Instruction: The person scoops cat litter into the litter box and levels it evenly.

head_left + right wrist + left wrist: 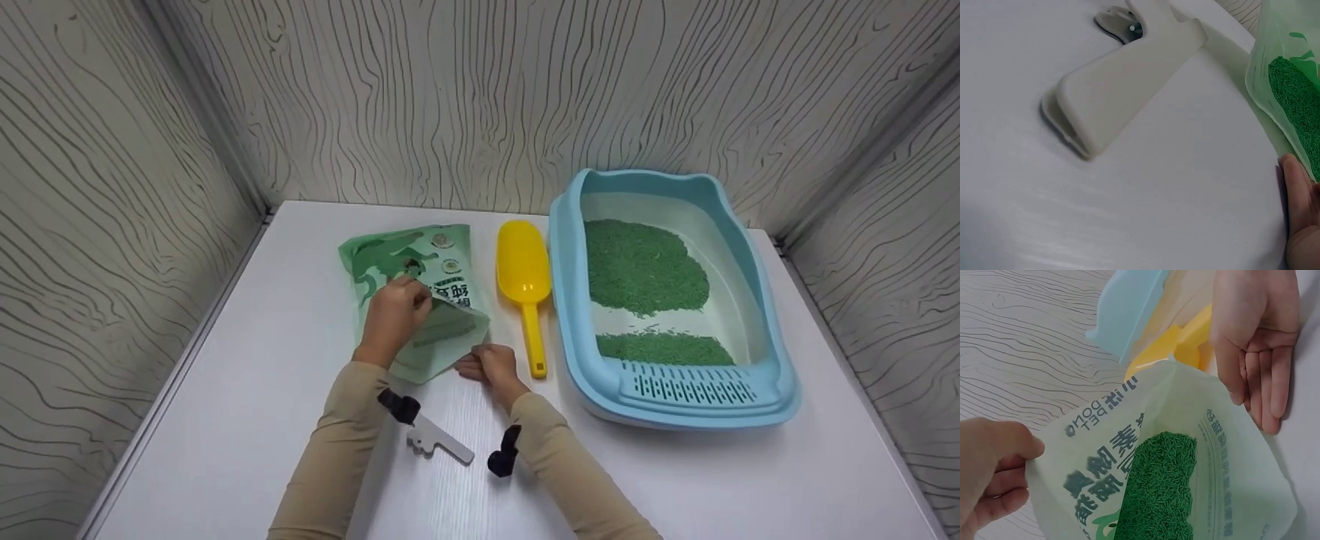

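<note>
A pale green bag (409, 255) of green pellets lies on the table with its mouth toward me. My left hand (395, 311) pinches the upper edge of the mouth and lifts it, so the mouth gapes. Inside, green pellets (1159, 489) show in the left wrist view. My right hand (491, 367) is at the bag's lower right corner, fingers fairly straight and touching the bag's side, as the right wrist view shows. A white sealing clip (442, 441) lies on the table between my forearms, large in the right wrist view.
Right of the bag lies a yellow scoop (523, 262), its handle toward me. Beside it stands a light blue litter box (566, 300) with two patches of green pellets (645, 266) in it. Patterned walls (487, 97) enclose the white table (247, 360) at the back and sides.
</note>
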`<state>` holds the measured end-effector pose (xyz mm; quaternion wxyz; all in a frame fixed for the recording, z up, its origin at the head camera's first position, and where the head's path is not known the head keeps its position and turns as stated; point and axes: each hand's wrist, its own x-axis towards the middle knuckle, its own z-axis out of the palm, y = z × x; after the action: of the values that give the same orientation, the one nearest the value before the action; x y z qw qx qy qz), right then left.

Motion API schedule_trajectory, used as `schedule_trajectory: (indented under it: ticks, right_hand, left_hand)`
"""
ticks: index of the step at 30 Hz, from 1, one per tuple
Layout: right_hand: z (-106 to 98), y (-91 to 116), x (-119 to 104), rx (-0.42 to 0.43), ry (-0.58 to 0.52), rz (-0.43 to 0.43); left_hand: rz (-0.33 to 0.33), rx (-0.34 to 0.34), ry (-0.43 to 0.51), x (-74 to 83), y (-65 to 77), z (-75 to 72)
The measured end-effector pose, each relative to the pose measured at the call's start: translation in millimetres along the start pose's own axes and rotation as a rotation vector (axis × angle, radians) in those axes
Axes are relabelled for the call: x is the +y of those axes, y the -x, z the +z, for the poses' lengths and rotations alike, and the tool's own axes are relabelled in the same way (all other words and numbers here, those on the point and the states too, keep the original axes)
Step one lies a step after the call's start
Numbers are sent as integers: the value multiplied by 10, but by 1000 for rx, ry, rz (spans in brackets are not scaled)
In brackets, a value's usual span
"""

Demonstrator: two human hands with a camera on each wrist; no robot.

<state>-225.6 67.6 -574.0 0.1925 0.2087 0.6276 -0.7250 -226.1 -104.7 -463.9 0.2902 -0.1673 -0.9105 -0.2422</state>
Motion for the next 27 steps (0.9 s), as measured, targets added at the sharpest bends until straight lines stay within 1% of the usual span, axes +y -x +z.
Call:
schedule_trajectory:
  ticks: [4, 8, 10, 13, 16, 19, 24, 27]
  right_hand:
    - [-5, 0, 14, -16, -41, -17]
    - [4, -3, 23, -13, -51, -22]
    - [1, 7, 20, -16, -38, -27]
    - [-18, 31, 17, -37, -8, -42]
    - [-39, 46, 15, -52, 15, -54]
    - [-51, 47, 9, -53, 10, -55]
    - [-61, 51, 12, -56, 7, -39]
    - [-65, 67, 23, -56, 26, -51]
  left_hand:
    - [3, 5, 10, 50, -36, 18]
    - [-6, 27, 39, 106, -91, 46]
    - [-12, 44, 60, 131, -134, 64]
    - [-40, 63, 89, 167, -205, 97]
    - [-67, 68, 112, 199, -254, 123]
    - [-75, 50, 138, 215, -275, 139]
    - [-105, -4, 186, 198, -252, 132]
    - [-86, -29, 185, 179, -226, 118]
